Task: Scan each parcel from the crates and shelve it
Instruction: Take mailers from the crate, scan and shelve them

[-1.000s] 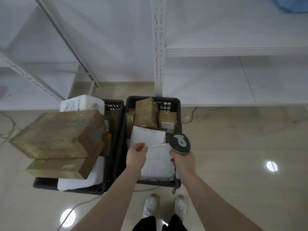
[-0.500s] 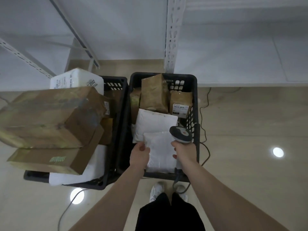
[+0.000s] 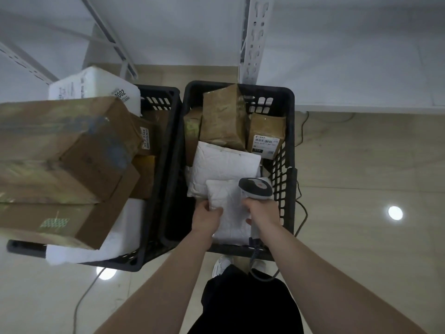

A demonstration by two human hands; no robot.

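Looks like the pick-up step: left hand [image 3: 209, 216] pinching the white parcel [image 3: 230, 208] in the crate [image 3: 287, 131], right hand [image 3: 261, 209] wrapped round the scanner [image 3: 256, 189], so next it probably needs lifting, label up.

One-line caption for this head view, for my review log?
Left hand grips a white padded mailer in the right-hand black crate while the right hand holds a corded scanner.

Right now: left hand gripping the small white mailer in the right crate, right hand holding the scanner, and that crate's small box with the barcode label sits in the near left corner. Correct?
Not quite. In the head view the labelled small box stands in the far right corner of the right crate, not the near left. The rest holds: the left hand grips the small white mailer and the right hand holds the scanner.
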